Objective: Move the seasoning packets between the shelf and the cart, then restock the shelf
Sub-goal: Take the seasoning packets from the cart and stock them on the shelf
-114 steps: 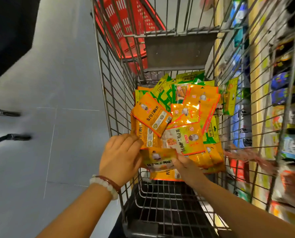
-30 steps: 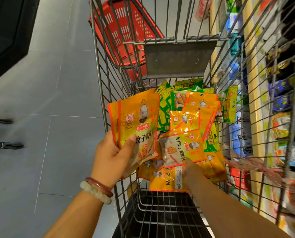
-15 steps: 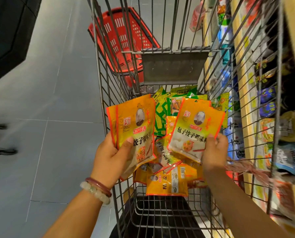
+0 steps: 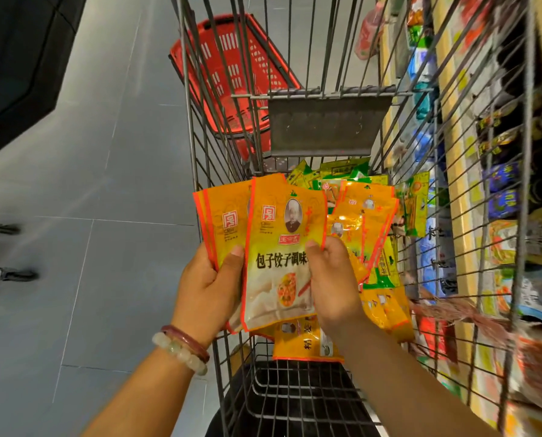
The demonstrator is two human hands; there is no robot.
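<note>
orange packets point(image 4: 282, 247) reading 包子饺子调味, held by both hands over the cart point(image 4: 295, 398).

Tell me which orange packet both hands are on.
The front packet of the held stack: left hand and right hand both pinch it; others lie loose in the cart.

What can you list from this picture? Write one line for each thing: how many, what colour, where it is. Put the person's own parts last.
held packets: a few, orange, fanned upright over the cart, gripped by both hands
loose packets: many, orange and green, heaped in the cart
cart: one, grey wire, centre
basket: one, red, on the floor beyond the cart
shelf: one, yellow-edged, mixed goods, right
floor: grey tiles, left
bracelets: two, pale beads and dark red, left wrist
left hand: grips the packets' left edge
right hand: pinches the front packet's right edge
</note>
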